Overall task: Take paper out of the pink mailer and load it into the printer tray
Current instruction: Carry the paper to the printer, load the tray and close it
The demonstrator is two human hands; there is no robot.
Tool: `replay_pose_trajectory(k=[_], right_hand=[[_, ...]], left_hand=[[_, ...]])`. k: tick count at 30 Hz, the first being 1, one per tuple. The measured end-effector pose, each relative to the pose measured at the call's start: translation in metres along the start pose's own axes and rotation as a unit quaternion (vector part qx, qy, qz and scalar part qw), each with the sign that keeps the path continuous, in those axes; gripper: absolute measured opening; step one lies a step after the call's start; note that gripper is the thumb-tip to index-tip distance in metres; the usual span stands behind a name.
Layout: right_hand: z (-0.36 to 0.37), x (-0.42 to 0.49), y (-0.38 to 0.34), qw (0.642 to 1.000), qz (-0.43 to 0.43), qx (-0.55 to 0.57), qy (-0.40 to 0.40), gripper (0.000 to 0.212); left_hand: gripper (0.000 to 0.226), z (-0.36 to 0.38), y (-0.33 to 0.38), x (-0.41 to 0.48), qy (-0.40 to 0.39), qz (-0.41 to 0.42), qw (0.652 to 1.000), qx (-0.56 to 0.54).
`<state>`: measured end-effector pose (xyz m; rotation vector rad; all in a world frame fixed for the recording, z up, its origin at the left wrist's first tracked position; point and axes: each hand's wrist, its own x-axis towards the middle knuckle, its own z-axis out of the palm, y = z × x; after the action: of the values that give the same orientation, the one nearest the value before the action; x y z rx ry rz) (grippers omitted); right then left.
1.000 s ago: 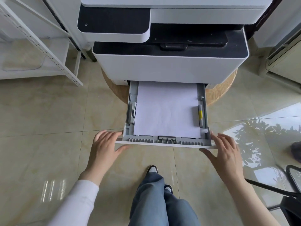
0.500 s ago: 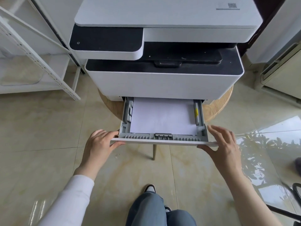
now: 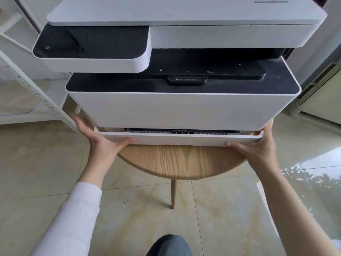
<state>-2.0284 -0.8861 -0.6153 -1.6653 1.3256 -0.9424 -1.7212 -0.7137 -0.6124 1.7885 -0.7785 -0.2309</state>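
Observation:
A white and black printer (image 3: pixel 177 109) stands on a round wooden stool (image 3: pixel 180 161). Its paper tray (image 3: pixel 180 138) is pushed almost fully in, with only a narrow gap showing grey plastic at the top. The paper inside is hidden. My left hand (image 3: pixel 103 143) presses against the tray's left front corner, thumb on the front face. My right hand (image 3: pixel 258 146) presses against the right front corner in the same way. The pink mailer is not in view.
A white perforated metal shelf frame (image 3: pixel 36 93) stands to the left of the stool. A cream cabinet or appliance (image 3: pixel 321 100) sits at the right. Glossy beige floor tiles (image 3: pixel 221 209) lie below, and my knee in blue jeans (image 3: pixel 168 245) shows at the bottom.
The tray with the white paper has slid from wide open to nearly shut, with both hands on its front corners. The camera has moved closer to the printer.

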Motion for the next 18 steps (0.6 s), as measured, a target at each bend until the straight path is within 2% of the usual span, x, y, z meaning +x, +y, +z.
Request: replay_pose_trajectory(k=[2,4,7,18], right_hand=[[0.005,0.008,0.002,0.999,0.019,0.031,0.032,0.08],[0.009,0.011,0.004,0.998,0.026,0.025,0.056,0.08],[0.012,0.01,0.006,0.997,0.033,0.018,0.074,0.078],[0.011,0.003,-0.006,0.996,0.049,0.049,0.064,0.075]], left_hand=[[0.13,0.007,-0.001,0.007,0.014,-0.034,0.999,-0.009],[0.114,0.01,-0.001,0.009,0.023,-0.058,0.998,-0.007],[0.1,0.009,-0.001,0.011,0.02,-0.063,0.998,-0.017],[0.095,0.008,0.001,0.013,0.026,-0.063,0.997,-0.042]])
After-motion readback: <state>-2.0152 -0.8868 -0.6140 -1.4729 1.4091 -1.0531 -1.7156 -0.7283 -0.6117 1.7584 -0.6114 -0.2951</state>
